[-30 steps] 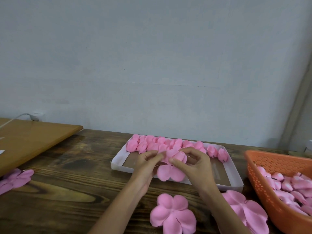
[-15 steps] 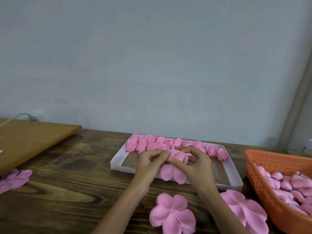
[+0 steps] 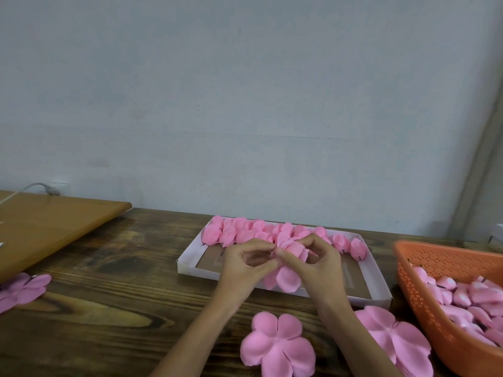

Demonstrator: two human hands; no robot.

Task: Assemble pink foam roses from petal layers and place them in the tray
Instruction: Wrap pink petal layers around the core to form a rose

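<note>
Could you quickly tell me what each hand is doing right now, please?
Left hand: fingers curled, pinching the pink foam rose.
Right hand: fingers curled, pinching the same rose from the other side.

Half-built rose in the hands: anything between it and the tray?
Nothing visible does. The left hand and right hand pinch the rose over the near side of the tray; the finished roses line its far side only.
</note>
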